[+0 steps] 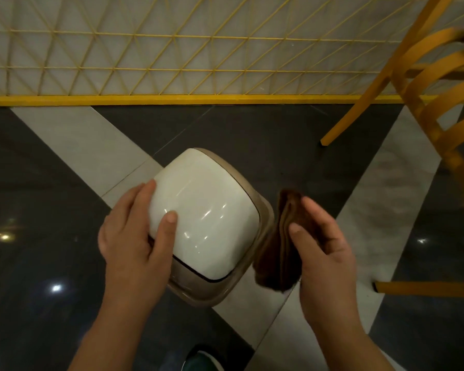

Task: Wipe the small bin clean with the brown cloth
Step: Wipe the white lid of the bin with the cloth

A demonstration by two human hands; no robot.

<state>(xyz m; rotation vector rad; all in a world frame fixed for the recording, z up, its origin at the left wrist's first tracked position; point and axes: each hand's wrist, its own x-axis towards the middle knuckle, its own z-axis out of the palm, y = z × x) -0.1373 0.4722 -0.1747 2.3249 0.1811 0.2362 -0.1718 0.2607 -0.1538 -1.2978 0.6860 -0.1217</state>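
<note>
Head view, one small bin [206, 210], one brown cloth [281, 245], two hands

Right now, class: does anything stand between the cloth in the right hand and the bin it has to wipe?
Nothing visible does. The right hand holds the folded brown cloth just beside the small bin, with only a narrow gap between them. The left hand grips the bin's opposite side, clear of that path.
</note>
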